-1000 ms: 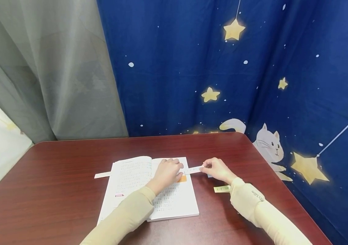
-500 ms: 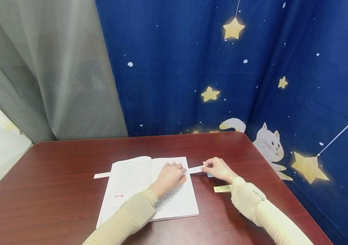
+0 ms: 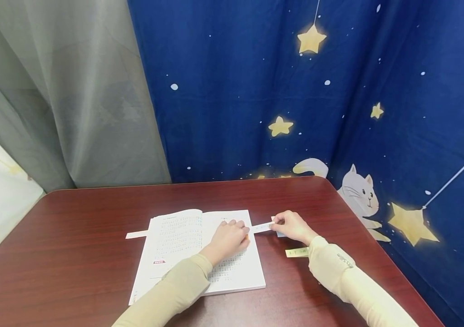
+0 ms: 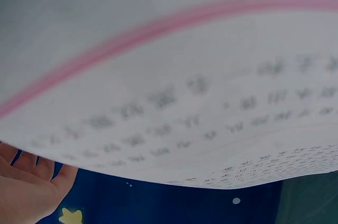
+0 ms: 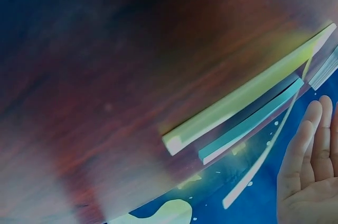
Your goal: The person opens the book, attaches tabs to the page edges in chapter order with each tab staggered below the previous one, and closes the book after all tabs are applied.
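An open book with printed pages lies on the dark red table. My left hand rests palm down on its right page, fingertips right at the page's outer edge, partly covering an orange patch. In the left wrist view that hand shows beyond a curved page with a pink line. My right hand pinches the end of a white paper strip that reaches from the book's right edge. In the right wrist view, the right hand is at the lower right, its fingertips near the frame's edge.
A pale strip sticks out from the book's left side. By the right forearm lie a yellow strip and a light blue piece, partly behind the hand. A thin curved strip crosses the right wrist view. Curtains hang behind the table.
My left hand has slid right across the page to its edge, covering more of the orange patch. My right hand still pinches the paper strip in nearly the same place.
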Action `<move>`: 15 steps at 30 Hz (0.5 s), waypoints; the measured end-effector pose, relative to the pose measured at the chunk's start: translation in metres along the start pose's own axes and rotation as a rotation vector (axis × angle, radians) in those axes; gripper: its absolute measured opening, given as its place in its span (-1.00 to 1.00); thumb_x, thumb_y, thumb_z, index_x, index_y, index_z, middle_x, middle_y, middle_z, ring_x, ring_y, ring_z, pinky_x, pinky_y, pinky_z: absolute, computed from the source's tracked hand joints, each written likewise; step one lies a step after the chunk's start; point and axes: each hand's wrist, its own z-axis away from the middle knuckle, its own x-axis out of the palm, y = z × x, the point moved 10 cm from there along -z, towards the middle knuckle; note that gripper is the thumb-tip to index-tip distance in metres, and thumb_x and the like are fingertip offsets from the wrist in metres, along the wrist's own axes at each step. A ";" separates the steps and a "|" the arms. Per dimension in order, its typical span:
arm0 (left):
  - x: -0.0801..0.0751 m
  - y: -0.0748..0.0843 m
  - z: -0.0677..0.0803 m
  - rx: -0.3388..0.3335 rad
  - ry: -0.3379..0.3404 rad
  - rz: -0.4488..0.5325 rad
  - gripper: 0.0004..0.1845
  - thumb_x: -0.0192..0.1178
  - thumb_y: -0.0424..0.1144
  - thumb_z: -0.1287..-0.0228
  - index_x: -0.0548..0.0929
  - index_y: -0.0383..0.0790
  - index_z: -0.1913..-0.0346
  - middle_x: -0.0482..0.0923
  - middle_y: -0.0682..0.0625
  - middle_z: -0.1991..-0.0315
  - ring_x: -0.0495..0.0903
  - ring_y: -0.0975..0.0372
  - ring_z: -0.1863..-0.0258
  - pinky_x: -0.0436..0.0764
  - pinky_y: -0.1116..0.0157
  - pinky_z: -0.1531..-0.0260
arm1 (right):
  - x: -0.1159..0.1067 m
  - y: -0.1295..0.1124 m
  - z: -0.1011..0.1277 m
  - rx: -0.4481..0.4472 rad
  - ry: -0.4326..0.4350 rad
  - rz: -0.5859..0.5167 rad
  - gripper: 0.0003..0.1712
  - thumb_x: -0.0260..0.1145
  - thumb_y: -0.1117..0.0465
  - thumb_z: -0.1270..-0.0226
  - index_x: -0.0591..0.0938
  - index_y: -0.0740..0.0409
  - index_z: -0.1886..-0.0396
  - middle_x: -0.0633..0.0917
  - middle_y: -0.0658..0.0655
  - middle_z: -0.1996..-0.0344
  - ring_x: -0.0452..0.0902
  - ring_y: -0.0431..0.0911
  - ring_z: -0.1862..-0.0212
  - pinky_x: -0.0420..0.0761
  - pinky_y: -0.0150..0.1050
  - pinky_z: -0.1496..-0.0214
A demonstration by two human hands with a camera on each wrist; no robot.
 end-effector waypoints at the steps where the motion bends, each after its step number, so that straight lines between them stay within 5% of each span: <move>1: 0.000 0.000 0.000 0.000 -0.003 -0.001 -0.84 0.08 -0.09 -0.09 0.59 -0.06 0.37 0.45 0.11 0.44 0.40 0.23 0.47 0.39 0.28 0.47 | 0.000 0.000 0.000 -0.002 -0.001 0.000 -0.89 0.31 0.17 0.00 0.61 0.06 0.62 0.57 -0.06 0.59 0.37 -0.17 0.51 0.38 -0.29 0.43; 10: 0.003 0.003 -0.001 0.012 -0.021 -0.005 -0.83 0.08 -0.07 -0.10 0.59 -0.05 0.36 0.44 0.12 0.43 0.40 0.23 0.45 0.40 0.25 0.42 | 0.000 0.001 0.000 -0.012 -0.007 -0.005 -0.88 0.31 0.18 -0.01 0.60 0.07 0.62 0.55 -0.06 0.63 0.37 -0.16 0.51 0.38 -0.28 0.44; 15: 0.008 0.006 -0.001 0.026 -0.049 -0.032 -0.74 0.05 -0.06 -0.14 0.59 -0.07 0.16 0.51 0.12 0.22 0.45 0.21 0.29 0.42 0.18 0.29 | 0.001 0.003 0.000 -0.002 -0.004 0.007 -0.87 0.31 0.17 0.00 0.59 0.07 0.63 0.53 -0.07 0.66 0.35 -0.17 0.54 0.36 -0.29 0.48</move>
